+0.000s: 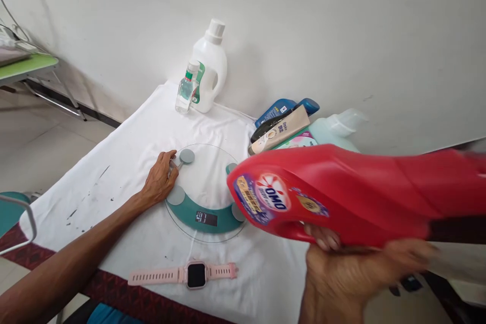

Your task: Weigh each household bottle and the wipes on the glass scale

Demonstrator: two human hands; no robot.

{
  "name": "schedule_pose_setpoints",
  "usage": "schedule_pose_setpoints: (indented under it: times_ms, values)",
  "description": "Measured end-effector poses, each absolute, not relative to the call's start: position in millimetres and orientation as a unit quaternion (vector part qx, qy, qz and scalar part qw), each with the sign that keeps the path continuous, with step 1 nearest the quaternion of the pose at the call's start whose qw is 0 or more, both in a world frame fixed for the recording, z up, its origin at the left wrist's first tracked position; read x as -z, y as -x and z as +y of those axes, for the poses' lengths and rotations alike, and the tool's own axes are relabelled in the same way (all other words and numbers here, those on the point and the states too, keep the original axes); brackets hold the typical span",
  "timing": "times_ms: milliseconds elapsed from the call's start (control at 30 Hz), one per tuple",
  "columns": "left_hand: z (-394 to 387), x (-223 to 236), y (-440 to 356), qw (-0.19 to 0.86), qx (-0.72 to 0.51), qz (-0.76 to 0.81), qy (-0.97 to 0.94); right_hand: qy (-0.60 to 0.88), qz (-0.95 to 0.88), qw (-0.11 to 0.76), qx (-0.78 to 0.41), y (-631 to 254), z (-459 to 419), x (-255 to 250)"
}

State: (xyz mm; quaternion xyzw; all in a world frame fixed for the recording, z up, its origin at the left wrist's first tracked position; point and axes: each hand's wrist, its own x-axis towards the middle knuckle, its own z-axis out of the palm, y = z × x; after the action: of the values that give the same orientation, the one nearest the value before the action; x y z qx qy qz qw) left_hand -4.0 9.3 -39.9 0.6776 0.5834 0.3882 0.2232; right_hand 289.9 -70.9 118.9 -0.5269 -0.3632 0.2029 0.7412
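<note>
Gripping red OMO bottle [322,192] in right hand [349,268], at right, part-hiding scale [205,217] and far-right bottles [279,111]. Touching scale's left edge with left hand [160,179]; cannot tell whether closed. Standing far: white bottle [210,58], clear bottle [186,90]. Lying near: pink watch [196,275].

The 1 head camera looks forward and down at a slant from the person's side of the cloth [114,167], above its near edge, towards the wall [304,35] across the top. It is close enough for the bottle [364,192] to loom large at right; the scale [186,216] lies farther off, near mid-view, with floor [45,136] at left.
</note>
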Motion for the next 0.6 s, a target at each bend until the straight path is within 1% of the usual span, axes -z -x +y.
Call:
schedule_pose_setpoints:
  times_ms: [167,367,600]
  values:
    - [11.2,40.6,4.9,0.217,-0.390,0.576,-0.685,0.485,-0.417,0.719,-0.270,-249.4,-33.3,-100.8]
    - [12.7,42.0,3.7,0.226,-0.394,0.576,-0.679,0.480,-0.422,0.712,-0.291,-232.3,-8.7,-83.8]
    - [13.5,40.7,3.7,0.228,-0.391,0.572,-0.684,0.491,-0.428,0.700,-0.293,-225.2,-0.6,-72.7]
